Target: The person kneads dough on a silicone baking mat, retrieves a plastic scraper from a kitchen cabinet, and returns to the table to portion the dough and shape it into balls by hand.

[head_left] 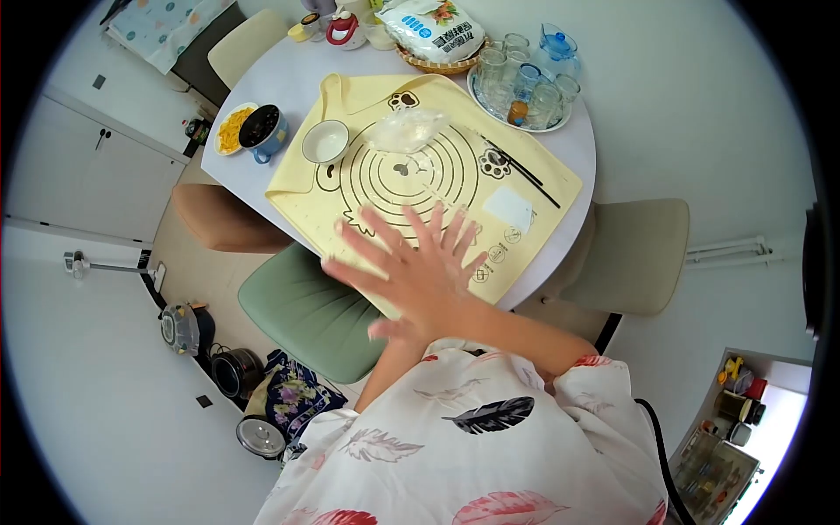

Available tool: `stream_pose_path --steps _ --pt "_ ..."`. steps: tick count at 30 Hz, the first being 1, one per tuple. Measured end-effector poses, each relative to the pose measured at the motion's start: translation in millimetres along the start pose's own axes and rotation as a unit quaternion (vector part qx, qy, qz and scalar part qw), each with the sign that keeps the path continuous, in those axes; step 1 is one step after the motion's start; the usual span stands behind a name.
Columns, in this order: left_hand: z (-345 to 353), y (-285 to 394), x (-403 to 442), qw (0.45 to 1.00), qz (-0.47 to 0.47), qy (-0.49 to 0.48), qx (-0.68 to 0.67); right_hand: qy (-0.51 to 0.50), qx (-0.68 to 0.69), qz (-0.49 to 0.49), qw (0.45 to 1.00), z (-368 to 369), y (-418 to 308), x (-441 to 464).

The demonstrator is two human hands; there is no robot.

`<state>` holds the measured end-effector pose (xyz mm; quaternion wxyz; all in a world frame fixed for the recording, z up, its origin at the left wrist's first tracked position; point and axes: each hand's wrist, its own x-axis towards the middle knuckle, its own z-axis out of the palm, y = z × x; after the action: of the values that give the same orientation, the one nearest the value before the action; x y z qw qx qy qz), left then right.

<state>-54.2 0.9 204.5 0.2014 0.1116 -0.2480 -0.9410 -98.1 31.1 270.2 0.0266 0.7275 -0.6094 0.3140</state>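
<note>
My right hand [409,282] lies across my left hand [448,243], palm down and fingers spread. Only the spread fingers of the left one show past it. Neither holds anything; both hover over the near edge of a cream-yellow kneading mat [542,171] with printed rings. Beyond them on the mat sits a clear plastic bag [407,129] with something whitish inside. A white bowl [326,142] stands to its left. Dark chopsticks [529,172] lie at the right, and a white square piece [508,209] rests nearer to me.
On the round table [573,122] stand a plate of yellow shreds [232,129], a blue mug [273,136] with dark contents, a tray [551,129] of glasses, a blue-lidded pitcher [556,52], and a wicker basket [429,66]. A green chair [306,306] and a beige chair [634,254] stand close.
</note>
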Motion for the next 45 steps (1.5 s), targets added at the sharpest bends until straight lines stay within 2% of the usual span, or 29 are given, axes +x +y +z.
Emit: stream_pose_path --steps 2,4,8,12,14,15,16,18,19,20,22,24,26,27,28,30,31,33,34,36,38,39,42,44,45 --pt "4.9 -1.8 -5.2 0.999 0.029 -0.019 0.010 0.013 -0.016 0.017 1.000 0.6 16.7 9.8" --pt "19.6 7.5 -10.5 0.999 0.039 -0.002 0.003 0.098 0.043 0.073 0.992 6.6 33.7 13.3" --pt "13.3 23.2 -15.8 0.999 0.030 0.030 -0.004 0.059 0.089 0.110 0.988 9.4 33.2 -14.2" --pt "7.5 25.9 -7.7 0.993 0.091 0.029 -0.065 -0.004 0.065 0.072 0.995 16.1 6.5 -35.0" --pt "-8.1 24.2 0.0 0.999 0.035 0.011 -0.016 0.017 0.096 0.041 0.994 13.6 -8.5 -33.6" --pt "-2.1 20.2 1.8 0.997 0.016 0.071 0.022 0.007 0.066 0.015 0.998 7.9 -16.7 -30.4" --pt "-5.4 12.3 3.4 0.997 0.017 0.070 0.023 -0.001 0.035 -0.012 0.999 4.2 -21.9 -25.7" --pt "-18.6 -4.9 5.4 0.999 -0.025 -0.007 -0.018 0.015 0.026 -0.015 0.999 4.7 -16.3 -11.5" --pt "-7.9 -2.2 5.2 0.998 -0.020 0.025 0.054 0.017 0.033 0.021 0.999 5.2 -10.2 -4.9" --pt "-8.3 -1.4 1.7 0.998 -0.021 0.025 0.055 0.019 0.041 0.057 0.997 6.0 -4.3 2.1" --pt "-1.1 8.0 -7.8 0.995 0.073 -0.047 0.051 0.053 0.060 0.085 0.993 12.8 8.3 9.9" --pt "22.2 23.2 -14.5 0.998 0.041 0.034 0.042 0.070 0.064 0.121 0.988 15.6 20.1 11.6" --pt "20.8 32.1 -19.2 0.999 0.014 0.036 -0.020 0.069 0.067 0.131 0.987 15.9 25.8 3.8" --pt "14.4 33.3 -18.5 0.996 0.008 0.046 -0.077 0.044 0.067 0.129 0.988 11.8 24.6 -0.9" --pt "10.9 35.0 -17.6 0.996 0.008 0.046 -0.077 0.020 0.067 0.127 0.989 9.0 22.9 -6.2" --pt "5.6 38.6 -14.6 0.992 0.043 0.010 -0.114 0.014 0.081 0.118 0.990 13.0 17.6 -19.2" --pt "-0.8 43.8 -13.6 0.993 0.006 -0.025 -0.116 0.016 0.107 0.081 0.991 14.9 12.3 -25.4" --pt "-2.4 41.6 -5.1 0.993 -0.005 -0.002 -0.116 0.023 0.145 0.008 0.989 14.3 -0.3 -31.9" --pt "-6.3 35.5 -0.1 0.995 -0.007 -0.005 -0.101 0.023 0.144 0.008 0.989 11.1 -5.4 -30.9" --pt "-10.3 22.8 6.7 0.996 -0.010 -0.008 -0.086 -0.077 0.142 -0.008 0.987 -0.9 -16.6 -23.3" --pt "-8.0 11.9 9.4 0.984 -0.124 -0.013 -0.129 -0.068 0.105 -0.017 0.992 -5.0 -15.8 -11.6" --pt "-0.3 8.8 8.1 0.987 -0.135 -0.005 -0.090 -0.045 0.081 0.000 0.996 -3.2 -12.0 -5.6" --pt "2.8 6.3 -1.3 0.994 -0.094 -0.045 -0.027 -0.015 0.043 0.043 0.998 3.5 11.2 7.8" --pt "8.1 16.1 -4.1 0.998 -0.062 -0.028 -0.015 0.024 0.041 0.068 0.997 13.4 28.7 6.2" --pt "10.6 23.6 -5.5 1.000 -0.029 -0.009 -0.004 -0.006 0.026 0.062 0.998 11.6 32.8 1.2"
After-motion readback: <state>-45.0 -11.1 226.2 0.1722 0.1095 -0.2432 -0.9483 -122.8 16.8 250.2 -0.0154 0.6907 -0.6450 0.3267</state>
